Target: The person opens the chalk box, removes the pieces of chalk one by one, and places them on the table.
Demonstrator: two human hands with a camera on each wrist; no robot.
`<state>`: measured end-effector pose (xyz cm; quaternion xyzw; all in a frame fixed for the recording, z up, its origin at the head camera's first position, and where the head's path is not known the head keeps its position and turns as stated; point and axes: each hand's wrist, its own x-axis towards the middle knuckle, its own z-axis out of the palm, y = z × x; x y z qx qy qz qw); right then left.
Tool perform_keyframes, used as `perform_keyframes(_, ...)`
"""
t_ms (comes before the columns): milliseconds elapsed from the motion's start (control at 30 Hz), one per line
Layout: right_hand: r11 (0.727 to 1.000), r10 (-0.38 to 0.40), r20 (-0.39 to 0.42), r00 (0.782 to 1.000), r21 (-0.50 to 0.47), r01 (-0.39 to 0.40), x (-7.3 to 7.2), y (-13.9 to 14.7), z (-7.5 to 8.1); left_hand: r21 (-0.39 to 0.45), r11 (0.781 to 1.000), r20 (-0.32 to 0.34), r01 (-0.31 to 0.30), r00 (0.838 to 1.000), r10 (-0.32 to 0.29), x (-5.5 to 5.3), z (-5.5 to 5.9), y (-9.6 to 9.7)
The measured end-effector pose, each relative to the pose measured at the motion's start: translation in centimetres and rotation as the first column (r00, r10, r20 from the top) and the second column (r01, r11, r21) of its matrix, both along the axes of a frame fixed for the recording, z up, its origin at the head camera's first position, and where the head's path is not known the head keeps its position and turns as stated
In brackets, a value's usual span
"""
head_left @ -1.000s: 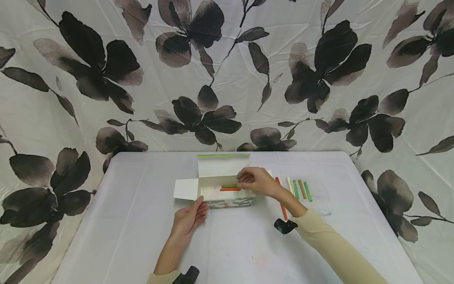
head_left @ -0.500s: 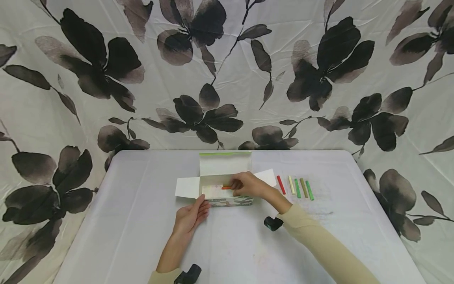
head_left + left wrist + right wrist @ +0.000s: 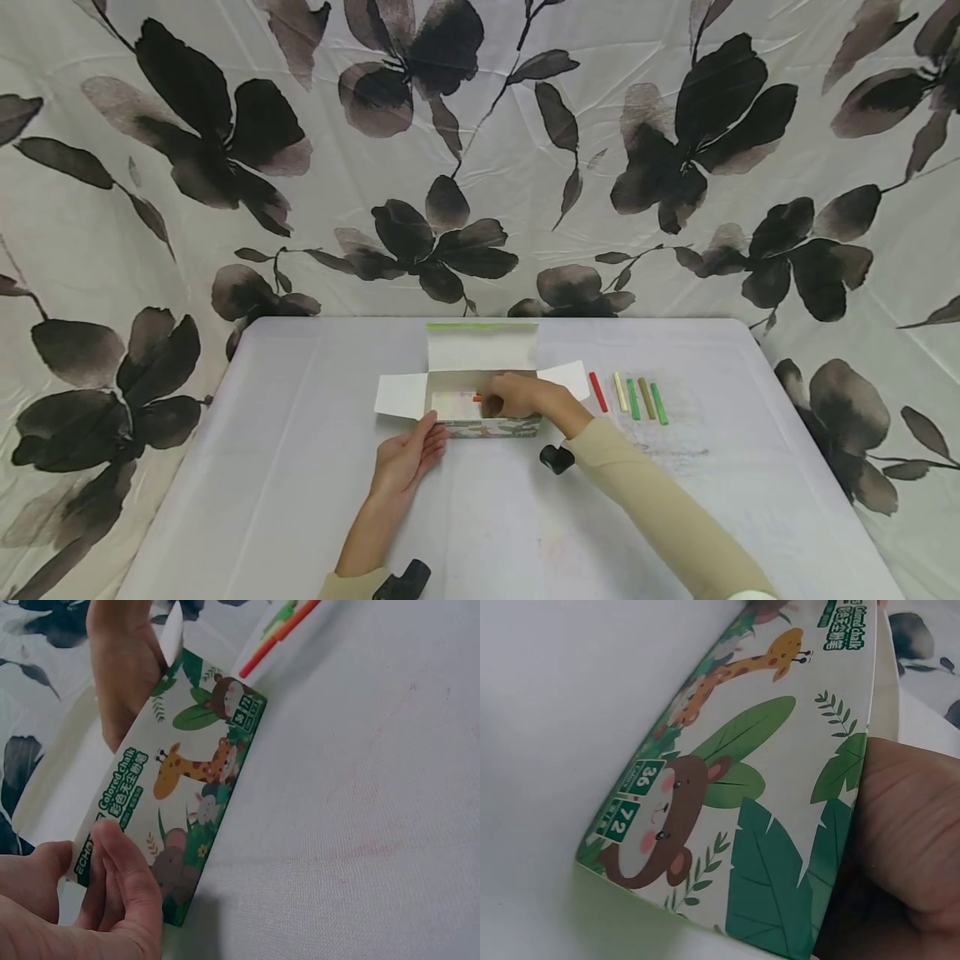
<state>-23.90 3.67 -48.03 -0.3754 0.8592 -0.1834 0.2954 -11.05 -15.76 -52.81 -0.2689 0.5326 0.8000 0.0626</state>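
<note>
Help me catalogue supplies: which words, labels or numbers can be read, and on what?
"Colored chalk": chalk box, printed side
"36": its green square
"72": neighbouring square
"ECH…": same side, remainder unclear beside left hand
Chinese characters, small print: too blurred

— Head view: logged what as hidden?
— Listed right hand, fingertips lost inside the box; could not tell grip. Listed orange stick, mostly covered by that hand.
— Found anything too small?
— Could not read front print.
— Entered any cut-offs?
— Entered left sleeve and right sleeve, both cropped by the lower edge.
— Left wrist view?
— Noted left hand, cropped lower left; brand lettering and elephant, partly covered by its fingers; coloured sticks, overlapped, cropped above, uncounted.
— Right wrist view?
— Recorded box cropped at top, right hand cropped at right, fingers hidden.
</note>
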Motion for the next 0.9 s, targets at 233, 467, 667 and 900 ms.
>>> perform_keyframes(233,0.995,-0.019,0.037,0.999,0.097,0.015,-0.1,-0.6,0.2,0.014,1.0,-0.014,-0.014,1.0,0.014,0.1,0.2,0.2)
perform_keyframes(467,0.987,0.011,0.029,1.0,0.158,-0.016,-0.4,-0.9,0.2,0.016,1.0,-0.01,-0.023,1.0,0.023,0.1,0.3,0.3)
perform_keyframes(667,0.994,0.021,-0.019,1.0,0.104,-0.019,-0.4,-0.4,0.0,0.009,1.0,-0.017,-0.016,1.0,0.016,0.3,0.2,0.4)
perform_keyframes(900,0.989,0.02,-0.056,0.998,-0.146,-0.028,-0.3,1.0,0.2,0.0,1.0,-0.013,-0.015,1.0,0.015,0.3,0.3,0.3)
